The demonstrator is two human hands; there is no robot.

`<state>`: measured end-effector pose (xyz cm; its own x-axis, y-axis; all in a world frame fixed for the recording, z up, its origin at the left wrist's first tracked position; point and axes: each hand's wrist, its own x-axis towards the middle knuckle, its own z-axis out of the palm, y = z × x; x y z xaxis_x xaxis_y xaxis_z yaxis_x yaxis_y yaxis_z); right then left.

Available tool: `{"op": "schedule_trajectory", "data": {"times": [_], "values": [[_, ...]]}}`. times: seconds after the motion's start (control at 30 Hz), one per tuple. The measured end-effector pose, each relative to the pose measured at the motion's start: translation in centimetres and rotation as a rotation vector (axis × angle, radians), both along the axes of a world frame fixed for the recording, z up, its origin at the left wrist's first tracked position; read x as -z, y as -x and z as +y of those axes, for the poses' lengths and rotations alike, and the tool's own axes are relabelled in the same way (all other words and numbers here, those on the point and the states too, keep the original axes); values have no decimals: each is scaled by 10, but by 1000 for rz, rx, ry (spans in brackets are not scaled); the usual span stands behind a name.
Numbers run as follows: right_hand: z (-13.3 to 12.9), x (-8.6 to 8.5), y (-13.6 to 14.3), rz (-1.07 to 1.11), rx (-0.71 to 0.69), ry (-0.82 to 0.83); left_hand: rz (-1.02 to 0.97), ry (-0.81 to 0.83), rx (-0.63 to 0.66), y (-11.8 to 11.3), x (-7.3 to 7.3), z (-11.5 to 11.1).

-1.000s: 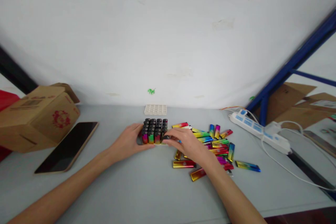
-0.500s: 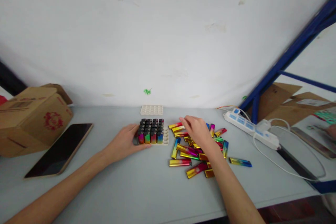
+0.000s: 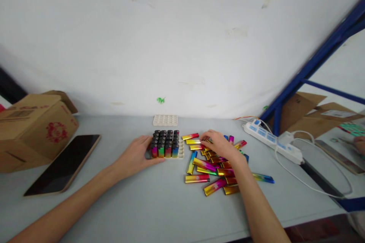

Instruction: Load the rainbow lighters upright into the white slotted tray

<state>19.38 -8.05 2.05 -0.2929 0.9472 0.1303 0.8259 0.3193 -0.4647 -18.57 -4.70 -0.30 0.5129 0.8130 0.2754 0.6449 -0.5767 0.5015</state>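
Note:
My left hand (image 3: 139, 154) grips the left side of a white pitted tray (image 3: 181, 148), its thumb along the front edge. Upright lighters (image 3: 164, 146) with black tops and shiny multicoloured bodies fill most of that tray in rows; pits show at its right end. To the right lies a loose pile of metallic rainbow lighters (image 3: 204, 164). Over the pile's upper left, my right hand (image 3: 218, 144) has its fingers closed at the right end of a yellow lighter (image 3: 193, 142), which still lies flat. The palm hides some lighters beneath it.
A second white tray (image 3: 165, 120) sits by the wall. At left are a cardboard box (image 3: 37, 127) and a dark tablet (image 3: 64, 163). A white power strip (image 3: 272, 140) with cables lies at right, near a blue metal frame (image 3: 291, 95). Another person's hand (image 3: 359, 144) shows at the far right.
My right hand has lowered slightly from above the pile, and its fingertips have come onto the end of the yellow lighter. My left hand stays at the tray.

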Motion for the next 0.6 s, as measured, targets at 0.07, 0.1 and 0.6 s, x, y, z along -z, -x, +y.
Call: {"op": "schedule_trajectory", "data": {"times": [0.07, 0.1, 0.6], "values": [[1, 1, -1, 2, 9, 29, 5, -6, 1, -1, -2, -1], [1, 1, -2, 3, 9, 41, 13, -9, -2, -1, -3, -1], [1, -5, 37, 1087, 141, 71, -2, 20, 1, 0, -4, 2]]}}
